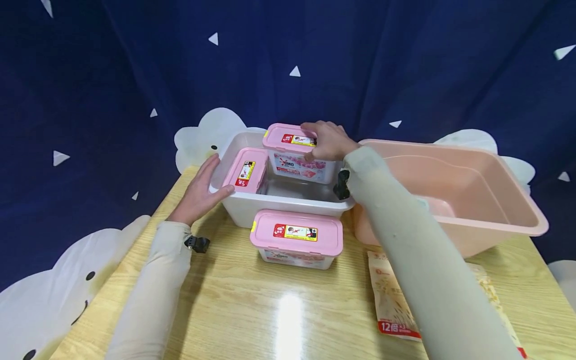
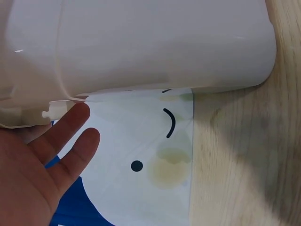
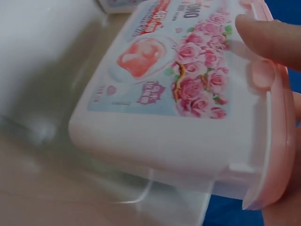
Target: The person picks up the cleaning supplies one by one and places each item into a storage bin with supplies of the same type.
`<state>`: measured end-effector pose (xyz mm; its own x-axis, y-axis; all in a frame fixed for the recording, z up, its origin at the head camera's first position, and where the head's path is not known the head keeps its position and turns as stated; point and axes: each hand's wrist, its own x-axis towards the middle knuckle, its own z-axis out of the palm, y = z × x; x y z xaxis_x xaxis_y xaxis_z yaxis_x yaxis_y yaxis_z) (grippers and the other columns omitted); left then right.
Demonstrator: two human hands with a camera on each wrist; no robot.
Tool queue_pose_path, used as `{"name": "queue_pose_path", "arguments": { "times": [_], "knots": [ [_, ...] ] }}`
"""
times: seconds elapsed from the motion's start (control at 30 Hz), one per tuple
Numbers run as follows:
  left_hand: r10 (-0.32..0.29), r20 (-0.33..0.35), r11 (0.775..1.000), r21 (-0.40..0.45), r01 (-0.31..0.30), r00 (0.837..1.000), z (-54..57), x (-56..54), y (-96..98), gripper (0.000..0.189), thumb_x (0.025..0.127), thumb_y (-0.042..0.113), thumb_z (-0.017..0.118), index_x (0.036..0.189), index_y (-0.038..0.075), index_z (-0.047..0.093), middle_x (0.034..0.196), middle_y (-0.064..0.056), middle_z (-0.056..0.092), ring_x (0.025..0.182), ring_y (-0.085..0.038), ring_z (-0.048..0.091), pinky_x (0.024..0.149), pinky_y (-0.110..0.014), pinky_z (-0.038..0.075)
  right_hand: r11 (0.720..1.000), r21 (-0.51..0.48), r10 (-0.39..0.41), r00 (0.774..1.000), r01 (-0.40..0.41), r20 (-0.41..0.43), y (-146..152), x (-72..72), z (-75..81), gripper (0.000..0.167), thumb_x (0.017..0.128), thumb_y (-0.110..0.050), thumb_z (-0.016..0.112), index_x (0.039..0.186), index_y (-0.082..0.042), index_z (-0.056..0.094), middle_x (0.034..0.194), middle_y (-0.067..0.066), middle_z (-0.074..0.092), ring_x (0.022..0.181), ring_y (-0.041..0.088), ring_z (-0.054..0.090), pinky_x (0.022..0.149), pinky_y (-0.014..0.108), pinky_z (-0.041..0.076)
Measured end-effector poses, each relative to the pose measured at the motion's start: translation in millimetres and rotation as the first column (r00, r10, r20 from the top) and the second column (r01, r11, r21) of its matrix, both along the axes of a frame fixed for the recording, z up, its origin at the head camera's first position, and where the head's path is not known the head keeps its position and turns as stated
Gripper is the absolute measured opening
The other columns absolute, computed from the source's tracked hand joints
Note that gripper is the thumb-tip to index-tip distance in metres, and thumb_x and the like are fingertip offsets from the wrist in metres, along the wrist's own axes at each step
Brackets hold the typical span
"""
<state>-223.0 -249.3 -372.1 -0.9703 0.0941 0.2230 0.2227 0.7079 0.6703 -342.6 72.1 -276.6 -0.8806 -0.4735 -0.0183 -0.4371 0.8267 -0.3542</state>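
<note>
My right hand [image 1: 330, 141] grips a pink-lidded OMO laundry capsule box [image 1: 299, 167] by its right end, over the back of a white bin [image 1: 292, 204]. In the right wrist view, the thumb lies on the rose-printed side of this box [image 3: 155, 141], near the lid. A second pink-lidded box [image 1: 245, 170] stands inside the bin at the left. My left hand [image 1: 200, 192] is at the bin's left rim with its fingers spread. In the left wrist view, fingers [image 2: 70, 127] show beside the bin's outer wall [image 2: 164, 47]. A third box [image 1: 297, 232] sits on the table in front.
On the right stands a larger peach tub [image 1: 531, 220], with a small pale item [image 1: 423, 203] partly visible inside. Printed pouches [image 1: 389, 295] lie on the wooden table [image 1: 243, 310] under the right forearm. A dark blue curtain [image 1: 252, 60] hangs behind.
</note>
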Motion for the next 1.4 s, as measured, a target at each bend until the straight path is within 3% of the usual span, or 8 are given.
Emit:
{"name": "queue_pose_path", "arguments": {
  "times": [0.17,0.37,0.73,0.97,1.13,1.4],
  "knots": [
    [0.007,-0.002,1.0,0.002,-0.007,1.0,0.3,5.7,-2.4,0.089,0.089,0.041,0.065,0.159,0.011,0.02,0.168,-0.006,0.015,0.154,-0.035,0.019,0.122,-0.063,0.022,0.999,-0.027,-0.018,1.0,0.019,0.016,-3,1.6,-18.5,0.088,0.072,-0.035,0.077,0.151,-0.02,0.042,0.149,0.009,0.05,0.134,0.03,0.042,0.114,0.051,0.031],
    [0.014,0.023,1.0,0.001,-0.014,1.0,-1.3,13.5,-0.1,0.088,0.089,0.04,0.065,0.159,0.013,0.019,0.169,-0.005,0.014,0.154,-0.036,0.02,0.12,-0.065,0.023,1.0,0.01,-0.016,1.0,0.016,0.005,-5,7.9,-35.0,0.09,0.072,-0.04,0.076,0.152,-0.022,0.04,0.151,0.009,0.048,0.135,0.03,0.042,0.115,0.051,0.033],
    [0.013,0.012,1.0,0.011,-0.013,1.0,2.2,12.2,-1.3,0.088,0.089,0.039,0.065,0.159,0.012,0.02,0.169,-0.003,0.014,0.154,-0.036,0.02,0.12,-0.065,0.023,0.995,0.092,0.043,0.998,-0.038,-0.045,-7,7.3,-39.7,0.077,0.07,-0.036,0.076,0.142,-0.022,0.051,0.131,0.005,0.063,0.118,0.026,0.052,0.108,0.048,0.041],
    [0.013,-0.002,1.0,0.011,-0.013,1.0,2.4,12.1,-0.9,0.088,0.089,0.041,0.065,0.159,0.011,0.021,0.168,-0.003,0.015,0.154,-0.036,0.02,0.12,-0.065,0.024,0.988,0.151,0.03,1.0,-0.03,0.003,-11,11.4,-42.1,0.081,0.073,-0.033,0.077,0.147,-0.019,0.046,0.146,0.005,0.054,0.137,0.028,0.044,0.123,0.051,0.023],
    [0.01,-0.003,1.0,0.011,-0.009,1.0,5.3,11.2,-3.5,0.087,0.089,0.042,0.065,0.159,0.012,0.021,0.168,-0.004,0.015,0.154,-0.035,0.02,0.12,-0.064,0.023,0.984,0.18,-0.009,0.999,0.001,0.046,-14,13.2,-42.6,0.085,0.075,-0.029,0.079,0.15,-0.021,0.041,0.153,0.005,0.047,0.144,0.029,0.035,0.125,0.052,0.019],
    [0.019,-0.011,1.0,0.013,-0.019,1.0,3.6,16.9,-13.2,0.087,0.09,0.037,0.065,0.159,0.009,0.02,0.169,-0.006,0.014,0.155,-0.035,0.017,0.121,-0.065,0.021,0.971,0.237,0.018,0.996,-0.038,0.084,-25,12.2,-47.6,0.085,0.076,-0.033,0.085,0.149,-0.032,0.042,0.139,0.004,0.054,0.127,0.026,0.043,0.119,0.053,0.03]
  ]
}}
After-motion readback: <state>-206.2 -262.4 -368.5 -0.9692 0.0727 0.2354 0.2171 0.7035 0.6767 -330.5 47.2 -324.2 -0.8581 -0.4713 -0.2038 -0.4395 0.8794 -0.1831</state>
